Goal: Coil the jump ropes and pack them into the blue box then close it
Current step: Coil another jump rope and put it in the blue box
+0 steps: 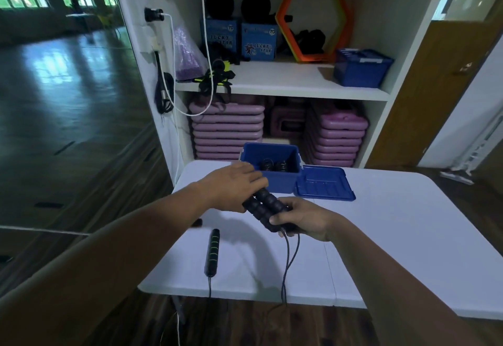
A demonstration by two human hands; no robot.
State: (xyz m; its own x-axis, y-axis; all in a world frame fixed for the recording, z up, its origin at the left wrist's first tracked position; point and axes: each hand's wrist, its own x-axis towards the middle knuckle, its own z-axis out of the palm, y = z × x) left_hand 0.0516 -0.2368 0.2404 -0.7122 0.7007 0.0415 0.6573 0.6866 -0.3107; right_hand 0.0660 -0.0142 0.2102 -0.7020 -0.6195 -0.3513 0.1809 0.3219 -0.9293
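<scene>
An open blue box (283, 182) stands at the far side of the white table (394, 236), its hinged lid (324, 183) lying flat to its right. Dark coiled rope (273, 166) lies inside it. In front of the box, my right hand (304, 219) grips two black foam jump rope handles (268, 205) side by side. My left hand (234, 186) rests over their upper ends. Their thin cords (288, 261) hang over the table's near edge. A second rope's black handle with green rings (213, 251) lies on the table to the left.
A white shelf unit behind the table holds another blue box (362, 68), two blue cartons, an orange hexagon ring (313, 18) and stacked purple steps (228, 130). A mirror wall is on the left. A white cable hangs along the shelf's left side.
</scene>
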